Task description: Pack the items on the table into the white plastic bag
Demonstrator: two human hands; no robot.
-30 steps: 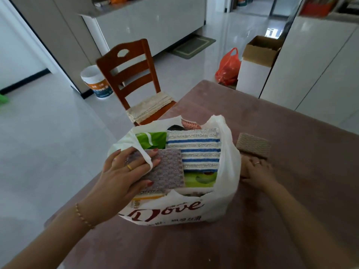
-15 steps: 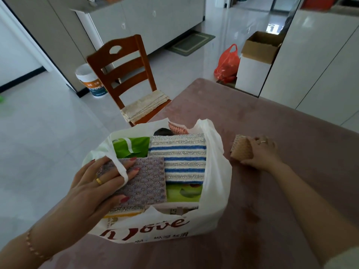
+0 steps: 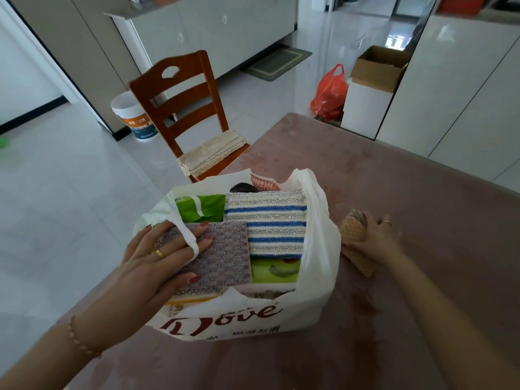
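Brown wooden slat-back chair (image 3: 184,108) stood at table's far edge, folded beige cloth (image 3: 213,154) on seat. White plastic bucket (image 3: 132,115) behind it. Orange plastic bag (image 3: 330,92) touched open cardboard box (image 3: 375,80). Grey-green doormat (image 3: 278,63) by cabinets.

Soft, even daylight fills the room, brightest toward the far right, where the glossy white tiled floor (image 3: 332,49) throws back a hard glare patch and mirror-like reflections. The tall glossy white cabinet fronts (image 3: 461,88) also carry a pale sheen. Shadows are weak and diffuse: only a faint dark pool lies on the dusty-pink cloth-covered counter (image 3: 394,175) beside the white plastic bag (image 3: 318,249). The wide-angle lens bends straight lines near the edges, so walls and cabinet edges lean outward. Detail is slightly soft overall, with mild compression smear, and the forearms at the bottom corners look stretched.
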